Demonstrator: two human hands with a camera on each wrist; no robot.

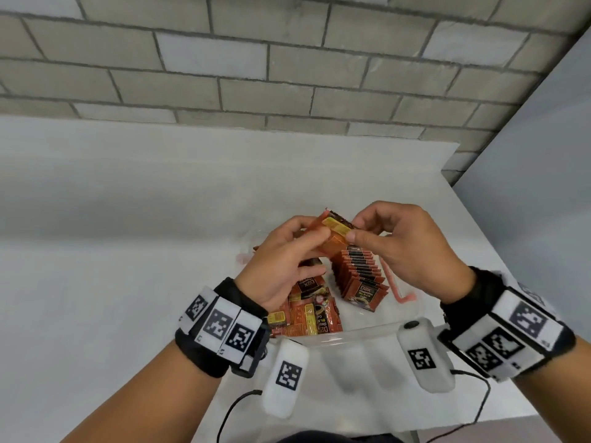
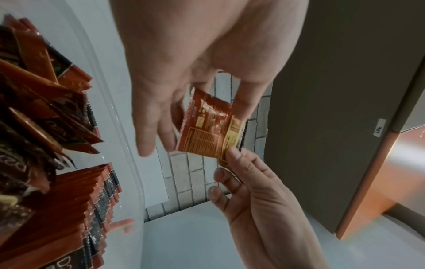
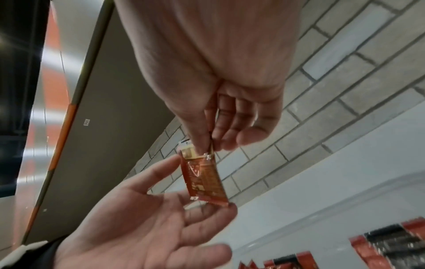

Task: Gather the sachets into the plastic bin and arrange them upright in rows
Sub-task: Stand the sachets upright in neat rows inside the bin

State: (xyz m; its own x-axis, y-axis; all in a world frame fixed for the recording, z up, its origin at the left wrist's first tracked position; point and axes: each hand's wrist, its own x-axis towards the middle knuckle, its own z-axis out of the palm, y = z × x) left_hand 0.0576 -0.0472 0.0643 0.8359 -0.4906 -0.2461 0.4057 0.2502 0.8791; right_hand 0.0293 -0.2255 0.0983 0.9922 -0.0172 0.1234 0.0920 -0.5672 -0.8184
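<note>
- Both hands raised over the clear plastic bin [image 1: 361,334], one orange sachet [image 1: 335,233] held between them.
- Right hand [image 1: 412,247]: thumb and forefinger pinching the sachet's yellow-printed end; remaining fingers loosely curled behind. Same pinch plain in the right wrist view [image 3: 202,145].
- Left hand [image 1: 284,266]: fingers and thumb curled around the sachet's other end, gripping it; in the left wrist view the sachet [image 2: 209,127] sits between thumb and fingers of that hand [image 2: 184,72], printed back toward the camera.
- Below the right hand, inside the bin: row of sachets [image 1: 359,273] standing upright, packed face to face, front one reading "D2X BLACK".
- Below the left hand, inside the bin: loose heap of sachets [image 1: 307,314] lying flat and overlapping, unsorted.
- Pink strip on the bin [image 1: 404,295] just under the right hand, beside the upright row; whether clasp or rim trim, cannot tell.
- Bin resting on a white worktop [image 1: 128,235]; grey brick wall [image 1: 256,59] beyond the hands.
- Marker-tagged wristbands [image 1: 220,327] on both wrists, black cables trailing toward the body.
</note>
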